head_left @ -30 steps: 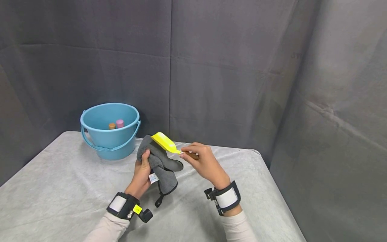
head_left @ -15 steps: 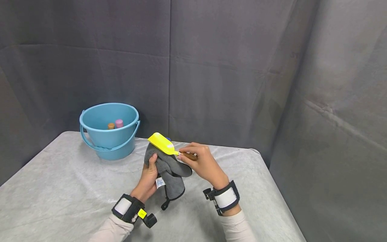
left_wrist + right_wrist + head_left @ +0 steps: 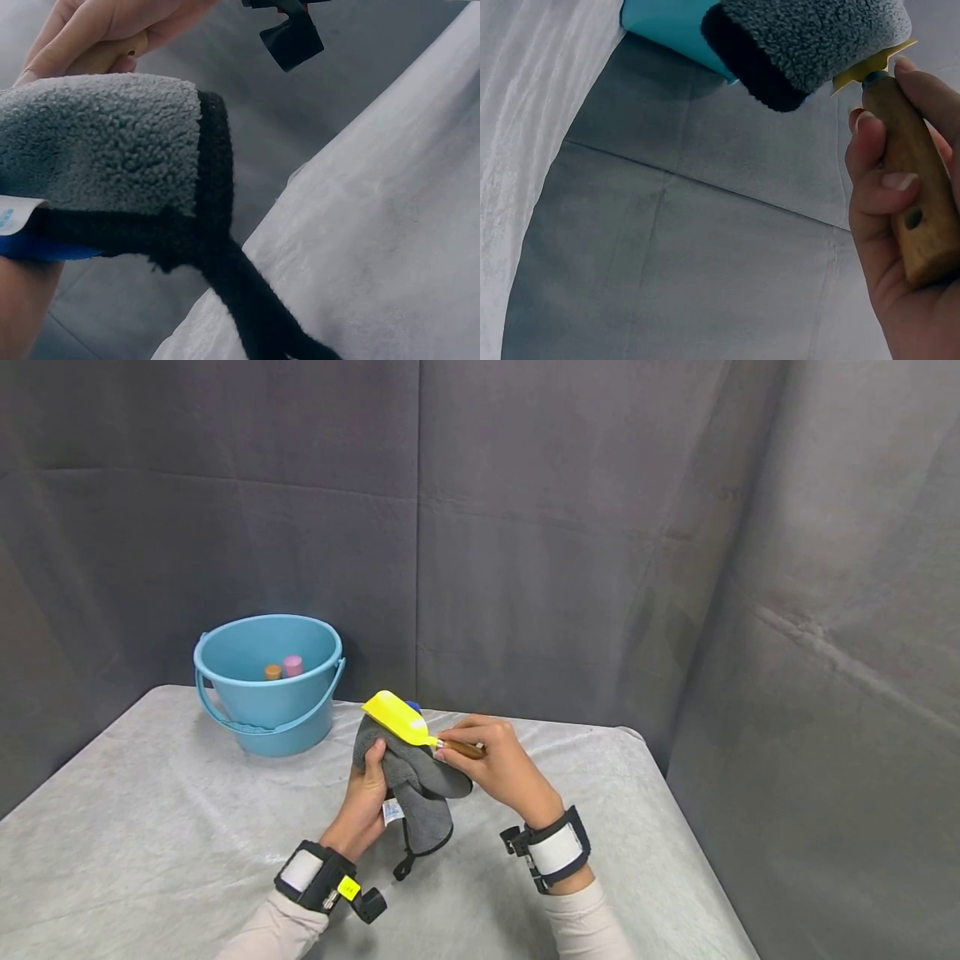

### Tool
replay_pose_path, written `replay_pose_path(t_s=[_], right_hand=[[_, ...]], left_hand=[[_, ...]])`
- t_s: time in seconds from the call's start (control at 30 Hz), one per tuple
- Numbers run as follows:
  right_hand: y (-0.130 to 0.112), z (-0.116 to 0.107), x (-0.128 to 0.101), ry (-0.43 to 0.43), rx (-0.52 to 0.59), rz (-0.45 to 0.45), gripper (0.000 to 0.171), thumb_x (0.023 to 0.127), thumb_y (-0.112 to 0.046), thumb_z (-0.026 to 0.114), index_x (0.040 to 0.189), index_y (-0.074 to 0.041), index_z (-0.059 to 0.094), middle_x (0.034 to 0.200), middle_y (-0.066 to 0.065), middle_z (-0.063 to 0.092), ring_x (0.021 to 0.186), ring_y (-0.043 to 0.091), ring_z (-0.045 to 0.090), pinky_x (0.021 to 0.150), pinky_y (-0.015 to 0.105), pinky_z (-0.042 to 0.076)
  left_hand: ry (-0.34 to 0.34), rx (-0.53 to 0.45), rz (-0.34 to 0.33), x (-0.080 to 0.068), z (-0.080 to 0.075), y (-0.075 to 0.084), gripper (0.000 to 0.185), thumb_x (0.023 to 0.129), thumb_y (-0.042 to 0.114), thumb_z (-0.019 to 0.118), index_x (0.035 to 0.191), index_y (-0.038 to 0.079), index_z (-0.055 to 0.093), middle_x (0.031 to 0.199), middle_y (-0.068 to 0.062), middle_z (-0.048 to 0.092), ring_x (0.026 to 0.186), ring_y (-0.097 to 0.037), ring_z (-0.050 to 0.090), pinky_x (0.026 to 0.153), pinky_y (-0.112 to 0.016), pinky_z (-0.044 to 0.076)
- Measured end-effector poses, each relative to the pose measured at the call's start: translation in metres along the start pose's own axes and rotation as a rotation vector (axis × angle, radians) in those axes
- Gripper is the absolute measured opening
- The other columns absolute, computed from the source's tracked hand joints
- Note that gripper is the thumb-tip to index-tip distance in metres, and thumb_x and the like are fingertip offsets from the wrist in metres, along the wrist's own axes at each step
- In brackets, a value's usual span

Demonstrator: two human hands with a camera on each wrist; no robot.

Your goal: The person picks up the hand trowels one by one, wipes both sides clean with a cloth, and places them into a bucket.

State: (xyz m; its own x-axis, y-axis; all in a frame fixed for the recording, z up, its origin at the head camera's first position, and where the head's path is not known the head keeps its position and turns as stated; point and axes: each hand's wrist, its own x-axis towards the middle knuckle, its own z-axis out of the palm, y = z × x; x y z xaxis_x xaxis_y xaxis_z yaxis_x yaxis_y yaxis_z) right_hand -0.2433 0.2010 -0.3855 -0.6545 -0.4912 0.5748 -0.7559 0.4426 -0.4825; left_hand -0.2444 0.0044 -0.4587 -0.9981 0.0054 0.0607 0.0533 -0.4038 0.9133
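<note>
My left hand [image 3: 363, 793] grips a bunched grey fleecy cloth [image 3: 423, 818] with black edging, a white tag and a hanging loop, thumb on top. In my right hand [image 3: 502, 768] is a small garden trowel with a yellow blade [image 3: 396, 717], its wooden handle [image 3: 907, 165] held between thumb and fingers. The blade lies over the upper part of the cloth, its tip pointing up and left. A bit of blue [image 3: 45, 247] shows at the cloth's underside in the left wrist view. My left fingers are mostly hidden behind the cloth.
A light blue bucket [image 3: 285, 718] with its handle hanging down stands at the back left of the white-covered table [image 3: 187, 843]. Inside are an orange piece [image 3: 273, 672] and a pink piece [image 3: 293, 666]. Grey fabric walls [image 3: 562, 543] rise behind and at both sides.
My left hand and the cloth have moved right and slightly down, under the trowel blade. The trowel has shifted slightly left. Both hands keep their holds.
</note>
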Motion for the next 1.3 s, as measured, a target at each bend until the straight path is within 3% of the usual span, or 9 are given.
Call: replay_pose_path(t_s=[0.47, 0.8, 1.13, 1.3], right_hand=[[0.002, -0.002, 0.000, -0.020, 0.018, -0.036, 0.020, 0.090, -0.014, 0.078, 0.109, -0.007, 0.079, 0.094, -0.003, 0.070, 0.073, 0.006, 0.059, 0.059, 0.020, 0.052], [0.003, -0.002, -0.001, -0.052, 0.026, -0.022, 0.024, 0.090, -0.016, 0.078, 0.112, -0.006, 0.079, 0.095, -0.003, 0.070, 0.071, 0.006, 0.055, 0.058, 0.019, 0.048], [0.004, 0.000, -0.001, -0.071, 0.027, -0.009, 0.024, 0.091, -0.018, 0.077, 0.113, -0.008, 0.078, 0.097, -0.004, 0.071, 0.077, 0.007, 0.060, 0.061, 0.020, 0.051], [0.003, 0.000, -0.001, -0.079, 0.019, 0.001, 0.023, 0.091, -0.017, 0.077, 0.113, -0.009, 0.079, 0.097, -0.005, 0.070, 0.078, 0.007, 0.060, 0.062, 0.020, 0.052]], left_hand=[[0.056, -0.044, -0.002, 0.004, -0.005, 0.007, 0.076, 0.100, 0.060, 0.043, 0.157, 0.015, 0.017, 0.140, -0.003, 0.039, 0.119, -0.009, 0.048, 0.095, -0.017, 0.045], [0.104, -0.056, 0.055, 0.009, -0.015, 0.014, 0.074, 0.100, 0.057, 0.042, 0.155, 0.012, 0.018, 0.133, 0.002, 0.041, 0.116, -0.005, 0.047, 0.098, -0.017, 0.041], [0.110, -0.110, 0.131, 0.010, -0.025, 0.022, 0.045, 0.102, 0.054, 0.042, 0.134, 0.024, 0.035, 0.123, 0.009, 0.044, 0.113, -0.003, 0.047, 0.098, -0.017, 0.041], [0.118, -0.126, 0.154, 0.012, -0.030, 0.030, 0.047, 0.101, 0.056, 0.042, 0.135, 0.024, 0.036, 0.124, 0.009, 0.043, 0.114, -0.004, 0.045, 0.098, -0.018, 0.040]])
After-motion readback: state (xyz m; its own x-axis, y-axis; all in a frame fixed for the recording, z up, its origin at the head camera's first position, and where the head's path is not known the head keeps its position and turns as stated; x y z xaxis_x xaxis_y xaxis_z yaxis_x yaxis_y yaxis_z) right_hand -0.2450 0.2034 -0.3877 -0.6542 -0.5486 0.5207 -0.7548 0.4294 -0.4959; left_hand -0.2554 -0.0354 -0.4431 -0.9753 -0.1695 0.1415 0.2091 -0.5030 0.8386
